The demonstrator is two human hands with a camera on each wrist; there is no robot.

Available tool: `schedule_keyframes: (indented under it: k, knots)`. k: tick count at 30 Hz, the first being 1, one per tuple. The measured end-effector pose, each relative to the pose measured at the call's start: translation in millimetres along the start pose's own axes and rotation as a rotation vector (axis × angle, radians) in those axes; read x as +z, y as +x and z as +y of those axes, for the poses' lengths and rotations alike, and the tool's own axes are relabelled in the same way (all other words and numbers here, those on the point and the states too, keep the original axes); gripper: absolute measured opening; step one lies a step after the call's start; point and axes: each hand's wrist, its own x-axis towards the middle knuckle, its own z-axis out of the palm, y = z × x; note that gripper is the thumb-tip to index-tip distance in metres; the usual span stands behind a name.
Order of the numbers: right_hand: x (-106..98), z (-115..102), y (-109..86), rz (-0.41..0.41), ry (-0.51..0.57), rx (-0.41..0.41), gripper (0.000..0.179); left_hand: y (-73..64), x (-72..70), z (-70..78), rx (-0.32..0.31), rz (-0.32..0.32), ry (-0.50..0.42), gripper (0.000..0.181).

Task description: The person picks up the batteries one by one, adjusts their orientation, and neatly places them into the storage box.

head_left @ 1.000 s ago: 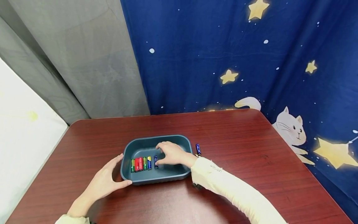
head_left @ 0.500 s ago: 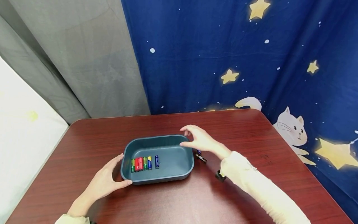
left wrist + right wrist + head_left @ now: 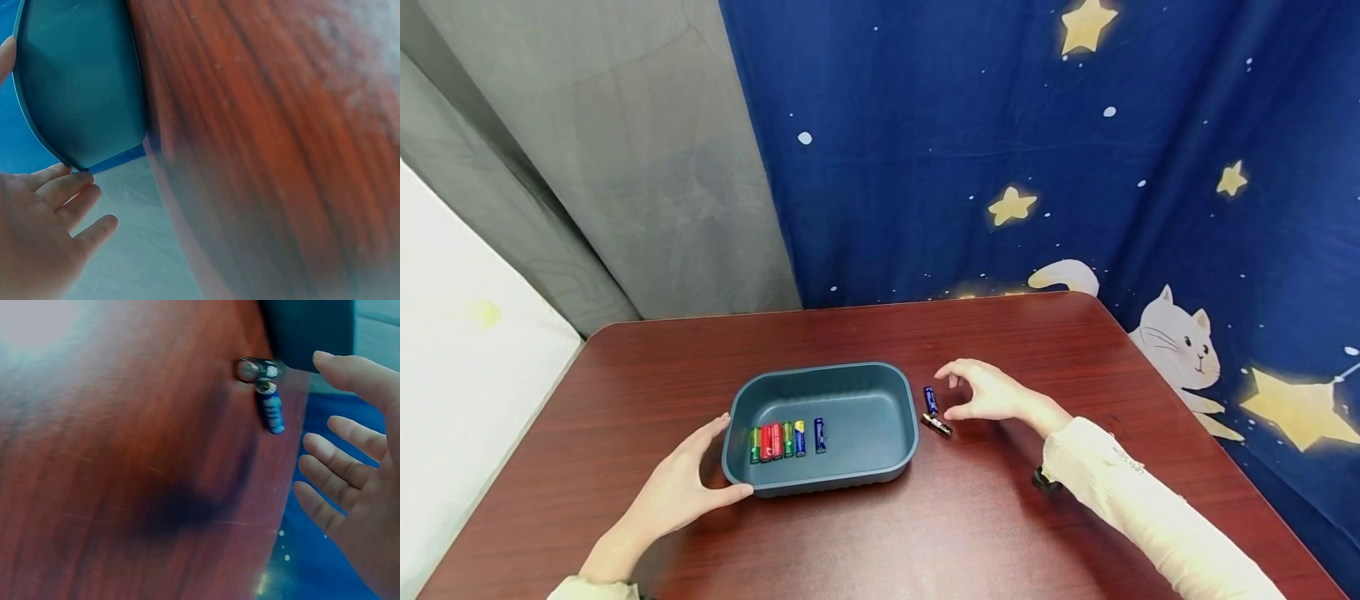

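Note:
My left hand (image 3: 677, 483) touches the left end of a dark teal plastic tray (image 3: 868, 429), its thumb and fingers spread around the front corner. Inside the tray a row of batteries stands side by side toward the left: a green one (image 3: 755, 446), two red ones (image 3: 771, 442), another green one (image 3: 788, 439) and a blue-and-yellow one (image 3: 800, 437). A dark blue battery (image 3: 820, 435) lies slightly apart from them. Just right of the tray, a blue battery (image 3: 931, 401) and a black-and-gold battery (image 3: 937, 426) lie end to side. Empty, my right hand (image 3: 988, 392) hovers beside these two with fingers parted.
The reddish-brown wooden table (image 3: 1045, 350) carries the tray near its middle. Behind its far edge hang a grey curtain (image 3: 662, 167) and a blue starry curtain (image 3: 910, 167).
My right hand has left the inside of the tray and moved right, over the rim, to the two batteries on the table. The left hand and the tray have stayed put.

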Motion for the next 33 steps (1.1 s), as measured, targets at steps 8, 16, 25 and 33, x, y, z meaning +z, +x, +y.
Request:
schedule_keyframes:
  k: [8, 16, 25, 33]
  knots:
    - [17.8, 2.4, -0.6, -0.192, -0.012, -0.061, 0.053, -0.3, 1.8, -2.1, 0.008, 0.016, 0.003, 0.1]
    - [24.5, 4.2, 2.6, -0.228, -0.024, -0.091, 0.052, 0.0, 0.0, -0.2, -0.008, -0.003, 0.005, 0.1]
    - [23.8, 1.4, 5.7, -0.263, -0.01, -0.086, 0.049, 0.4, 1.3, -1.3, -0.013, -0.004, 0.005, 0.101]
    - [24.0, 2.2, 5.5, -0.26, 0.025, -0.071, 0.045, 0.0, 0.1, -0.5, -0.013, -0.002, 0.0, 0.101]
